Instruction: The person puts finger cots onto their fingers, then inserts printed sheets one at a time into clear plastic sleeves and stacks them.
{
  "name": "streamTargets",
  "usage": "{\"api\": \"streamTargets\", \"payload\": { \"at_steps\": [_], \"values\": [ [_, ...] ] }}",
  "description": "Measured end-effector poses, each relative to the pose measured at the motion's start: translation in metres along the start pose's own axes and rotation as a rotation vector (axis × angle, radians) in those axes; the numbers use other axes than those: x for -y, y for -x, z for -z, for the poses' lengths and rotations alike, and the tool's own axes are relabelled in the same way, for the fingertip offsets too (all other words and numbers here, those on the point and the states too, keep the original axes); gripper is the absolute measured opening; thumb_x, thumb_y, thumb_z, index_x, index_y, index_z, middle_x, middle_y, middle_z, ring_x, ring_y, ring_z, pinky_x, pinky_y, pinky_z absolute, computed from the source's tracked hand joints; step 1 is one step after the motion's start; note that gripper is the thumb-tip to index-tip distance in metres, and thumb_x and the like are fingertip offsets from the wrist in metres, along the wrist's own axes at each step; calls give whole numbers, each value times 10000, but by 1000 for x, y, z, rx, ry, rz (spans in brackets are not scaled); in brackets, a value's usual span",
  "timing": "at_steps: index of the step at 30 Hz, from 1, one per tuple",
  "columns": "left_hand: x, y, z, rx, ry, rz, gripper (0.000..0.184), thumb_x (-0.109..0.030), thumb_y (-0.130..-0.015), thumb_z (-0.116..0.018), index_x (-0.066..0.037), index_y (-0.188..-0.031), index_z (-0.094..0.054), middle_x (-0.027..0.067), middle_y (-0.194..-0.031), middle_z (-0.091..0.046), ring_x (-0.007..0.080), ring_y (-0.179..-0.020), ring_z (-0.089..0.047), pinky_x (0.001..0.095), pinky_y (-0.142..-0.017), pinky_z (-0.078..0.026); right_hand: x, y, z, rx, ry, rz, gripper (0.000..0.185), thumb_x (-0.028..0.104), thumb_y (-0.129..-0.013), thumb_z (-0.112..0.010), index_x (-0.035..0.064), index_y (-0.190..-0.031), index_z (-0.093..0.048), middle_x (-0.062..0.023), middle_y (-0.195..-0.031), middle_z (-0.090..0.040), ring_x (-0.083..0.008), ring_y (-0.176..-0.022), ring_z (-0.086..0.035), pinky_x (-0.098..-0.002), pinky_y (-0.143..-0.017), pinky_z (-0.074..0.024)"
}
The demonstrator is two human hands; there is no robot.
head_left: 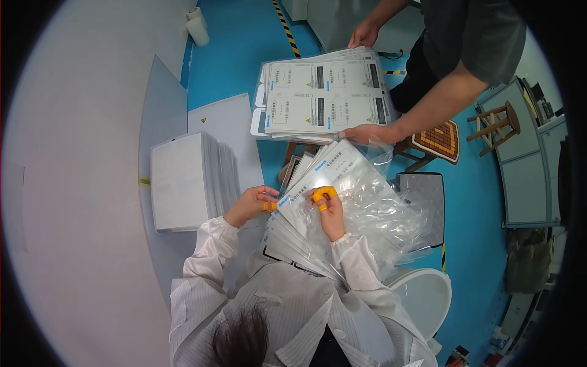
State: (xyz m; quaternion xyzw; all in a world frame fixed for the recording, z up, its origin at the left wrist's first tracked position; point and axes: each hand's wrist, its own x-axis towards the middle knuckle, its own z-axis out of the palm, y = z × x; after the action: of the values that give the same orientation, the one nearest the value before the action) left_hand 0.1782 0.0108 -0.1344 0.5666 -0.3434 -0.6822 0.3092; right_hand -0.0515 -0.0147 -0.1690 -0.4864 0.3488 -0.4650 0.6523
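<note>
In the head view, we see a fan of printed sheets (pixel 296 218) lying in front of the wearer's body, apparently splayed so each edge stays reachable. The left hand (pixel 243 208) touches their left edge, seemingly to steady it; the right hand (pixel 331 216) curls finger and thumb together over the top sheet, though we can't make out whether either grips anything. Clear plastic film (pixel 388 211) bunches over the right side, partly in the way. Beyond, a co-worker's hands (pixel 370 133) support another printed stack (pixel 299 92), crowding the far end; white panels (pixel 180 183) stand left, a checked stool (pixel 435 142) right.
</note>
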Motion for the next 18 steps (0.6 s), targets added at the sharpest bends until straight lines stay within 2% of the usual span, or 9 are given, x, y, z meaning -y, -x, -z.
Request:
{"api": "streamTargets", "payload": {
  "at_steps": [2,4,5,9,11,14,15,17,18],
  "values": [
    [-3,4,0,23,6,4,318,44,-749,-582,-1,-1061,-546,90,-908,-635,132,-806,-613,248,-744,-500,6,0,-9,-16,51,-92,273,193,-850,-590,26,-1050,-508,-72,-993,-578,-158,-842,-525,-280,-791,-417],
    [-3,8,-3,39,16,-30,310,47,-750,-580,-7,-1054,-546,80,-895,-633,126,-802,-611,242,-740,-497,19,4,-20,78,661,-8,346,194,-771,-660,16,-1019,-499,-105,-945,-560,-239,-823,-579,-304,-726,-447],
    [-2,9,-5,39,15,-29,310,47,-750,-580,-7,-1054,-546,80,-895,-633,126,-802,-611,242,-740,-497,16,6,-25,86,739,19,386,200,-708,-709,22,-995,-522,-117,-901,-528,-293,-803,-572,-302,-696,-451],
    [10,15,-11,57,14,-61,288,63,-737,-566,-6,-1016,-549,64,-870,-630,124,-804,-613,237,-749,-497,-1,21,-26,144,915,-73,302,169,-731,-681,26,-964,-551,-122,-910,-515,-316,-810,-558,-314,-677,-453],
    [29,19,-13,44,17,-61,284,70,-725,-558,-4,-999,-550,56,-860,-629,125,-812,-615,232,-762,-495,-37,32,-7,151,496,-2,215,150,-757,-656,19,-902,-565,-115,-924,-524,-277,-811,-576,-345,-722,-455],
    [70,17,-5,2,20,-26,272,69,-727,-554,-5,-989,-551,59,-867,-632,124,-811,-615,234,-761,-497,-50,48,15,55,254,221,181,159,-819,-614,27,-925,-550,-96,-897,-539,-218,-779,-581,-347,-797,-459],
    [88,13,0,-6,19,-17,258,51,-736,-570,-12,-986,-552,61,-867,-631,124,-798,-613,240,-746,-499,-52,51,19,55,257,227,181,159,-819,-614,27,-925,-550,-96,-897,-539,-218,-779,-581,-347,-797,-459],
    [111,14,4,-13,16,-16,245,34,-746,-585,-20,-983,-553,63,-867,-630,125,-786,-611,246,-732,-501,-56,59,26,-214,-253,88,185,195,-859,-585,55,-961,-519,-68,-840,-544,-184,-752,-561,-368,-861,-451],
    [123,13,5,-10,-6,-4,267,38,-738,-577,-14,-1000,-554,66,-886,-634,129,-797,-614,240,-748,-496,-69,65,39,-215,-251,97,185,195,-859,-585,55,-961,-519,-68,-840,-544,-184,-752,-561,-368,-861,-451]
  ]
}}
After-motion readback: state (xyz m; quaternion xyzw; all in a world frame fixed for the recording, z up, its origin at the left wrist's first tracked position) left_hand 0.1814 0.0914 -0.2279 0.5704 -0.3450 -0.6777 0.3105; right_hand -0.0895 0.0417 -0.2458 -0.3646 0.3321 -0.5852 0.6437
